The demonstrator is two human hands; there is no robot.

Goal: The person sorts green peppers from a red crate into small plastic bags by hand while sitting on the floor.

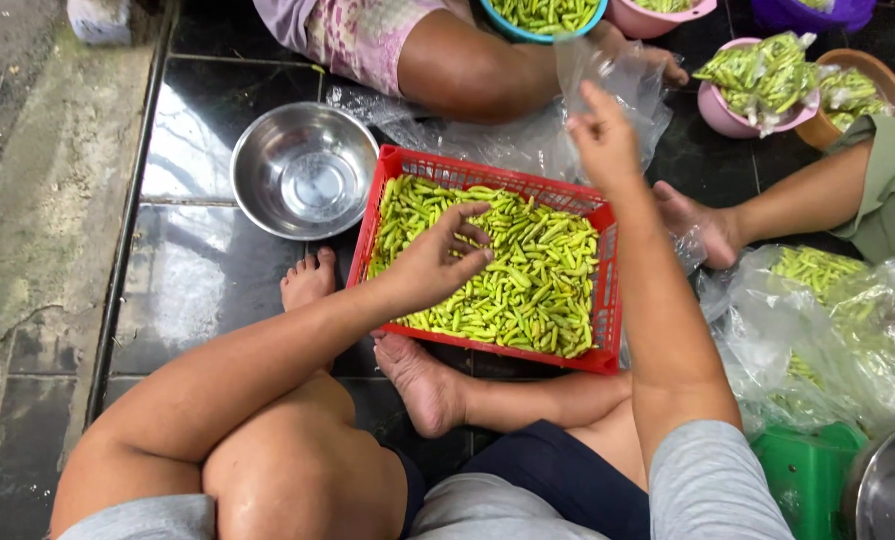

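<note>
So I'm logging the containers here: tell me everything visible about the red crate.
The red crate is a shallow rectangular basket, seemingly plastic, with slotted walls. It sits flat on the dark tiled floor, turned slightly, filled with small green chillies. The left hand rests on the chillies; a bare foot touches its near edge.

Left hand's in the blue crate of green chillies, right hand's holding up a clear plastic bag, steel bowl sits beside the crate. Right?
Not quite: the crate is red, not blue, as the head view shows. The rest holds: the left hand reaches into the green chillies, the right hand holds up a clear plastic bag, and the steel bowl sits beside the crate.
</note>
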